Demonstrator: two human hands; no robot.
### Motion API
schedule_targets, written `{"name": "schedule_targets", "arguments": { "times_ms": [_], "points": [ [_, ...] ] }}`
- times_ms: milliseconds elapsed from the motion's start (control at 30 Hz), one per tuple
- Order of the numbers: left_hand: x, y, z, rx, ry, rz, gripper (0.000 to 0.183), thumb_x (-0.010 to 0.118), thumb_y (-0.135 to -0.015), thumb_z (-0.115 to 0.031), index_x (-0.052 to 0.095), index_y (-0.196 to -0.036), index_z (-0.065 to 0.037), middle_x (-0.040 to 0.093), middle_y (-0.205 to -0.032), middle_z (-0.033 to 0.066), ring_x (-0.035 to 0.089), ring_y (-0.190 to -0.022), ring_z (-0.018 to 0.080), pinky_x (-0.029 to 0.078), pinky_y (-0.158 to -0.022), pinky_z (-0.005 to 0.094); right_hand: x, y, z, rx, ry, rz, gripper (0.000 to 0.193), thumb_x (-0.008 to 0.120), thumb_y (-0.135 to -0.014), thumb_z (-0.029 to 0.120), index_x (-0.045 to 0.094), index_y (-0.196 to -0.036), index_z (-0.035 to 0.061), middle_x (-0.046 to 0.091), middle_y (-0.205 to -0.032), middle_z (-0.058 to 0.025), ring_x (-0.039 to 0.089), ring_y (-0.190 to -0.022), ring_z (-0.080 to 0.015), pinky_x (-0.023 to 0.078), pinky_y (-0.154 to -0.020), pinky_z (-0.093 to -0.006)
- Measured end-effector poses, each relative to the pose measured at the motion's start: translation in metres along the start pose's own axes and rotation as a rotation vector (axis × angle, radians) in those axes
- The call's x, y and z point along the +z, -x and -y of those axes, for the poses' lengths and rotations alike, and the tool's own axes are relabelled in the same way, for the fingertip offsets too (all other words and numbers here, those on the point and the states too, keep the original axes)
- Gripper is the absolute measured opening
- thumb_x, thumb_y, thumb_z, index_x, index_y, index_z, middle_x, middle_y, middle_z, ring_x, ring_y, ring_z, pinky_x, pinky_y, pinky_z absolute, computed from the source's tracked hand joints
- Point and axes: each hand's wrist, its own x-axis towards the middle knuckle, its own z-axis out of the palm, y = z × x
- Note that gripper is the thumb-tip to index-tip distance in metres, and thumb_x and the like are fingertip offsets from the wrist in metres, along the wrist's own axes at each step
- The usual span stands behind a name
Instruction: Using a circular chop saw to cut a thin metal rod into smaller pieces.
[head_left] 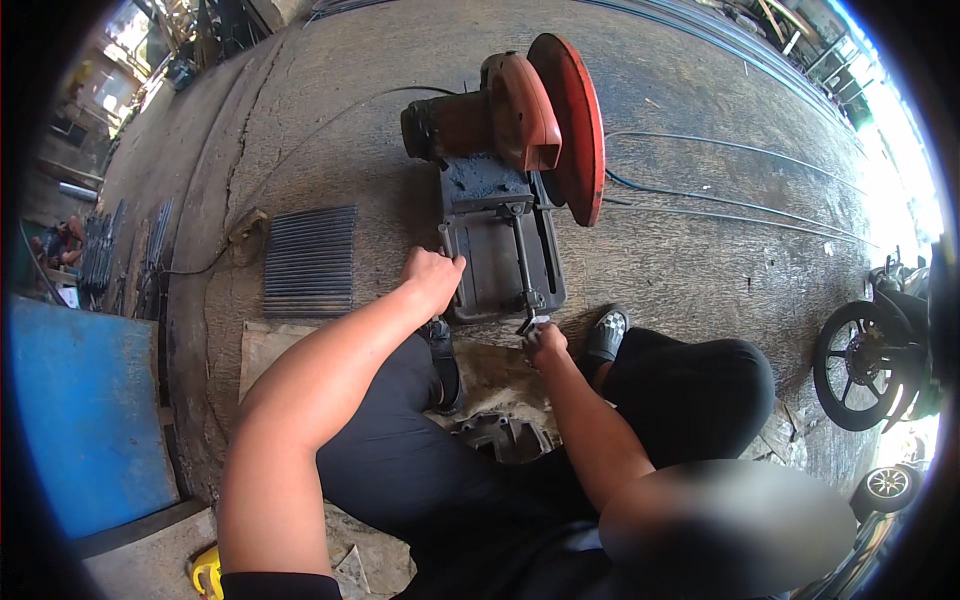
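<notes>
A cut-off saw (500,120) with a dark motor and a red disc-shaped guard (585,130) stands on the ground in front of me. Its flat grey base (490,270) reaches toward my feet. My left hand (432,280) is closed at the base's left edge, by the end of a dark metal rod; the fingers partly hide what they grip. At the near right corner of the base, my right hand (545,343) closes around the handle of the saw's clamp (530,300). The clamp's long screw runs along the base.
Left of the saw lies a neat row of several dark metal rods (310,260). A power cable (330,120) trails behind them. Long thin rods (720,200) stretch right. A blue panel (90,410) stands at left, a motorcycle wheel (860,365) at right. A metal part (505,437) lies between my legs.
</notes>
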Motion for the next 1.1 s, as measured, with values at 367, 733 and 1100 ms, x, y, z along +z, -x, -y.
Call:
{"name": "schedule_targets", "arguments": {
  "times_ms": [367, 733, 1100],
  "points": [
    [-0.012, -0.001, -0.007, -0.008, 0.007, 0.059, 0.048, 0.066, -0.076, -0.017, 0.052, -0.121, -0.006, 0.068, -0.095, 0.0078, 0.068, -0.085, 0.0217, 0.049, -0.07, 0.0369, -0.003, -0.003, -0.004, 0.176, -0.216, 0.31, 0.013, 0.055, -0.093, 0.014, 0.05, -0.099, 0.0044, 0.054, -0.093, -0.0091, 0.056, -0.088, -0.0253, 0.052, -0.078, -0.0418],
    [-0.012, -0.001, -0.007, -0.011, -0.013, 0.024, 0.049, 0.067, -0.075, -0.016, 0.051, -0.12, -0.007, 0.067, -0.092, 0.007, 0.067, -0.085, 0.0215, 0.048, -0.072, 0.0365, 0.025, 0.034, 0.026, 0.285, -0.07, 0.38, 0.048, 0.074, -0.077, 0.044, 0.047, -0.093, 0.0068, 0.048, -0.082, -0.009, 0.051, -0.065, -0.0206, 0.049, -0.055, -0.0291],
    [-0.01, -0.003, -0.004, -0.02, 0.001, 0.054, 0.05, 0.066, -0.076, -0.015, 0.051, -0.122, -0.007, 0.067, -0.094, 0.0076, 0.067, -0.085, 0.023, 0.046, -0.073, 0.0367, 0.029, 0.035, 0.015, 0.149, -0.077, 0.32, 0.023, 0.057, -0.093, 0.036, 0.046, -0.091, 0.0161, 0.023, -0.056, 0.0026, 0.028, -0.044, -0.0108, 0.027, -0.039, -0.0268]
  ]
}}
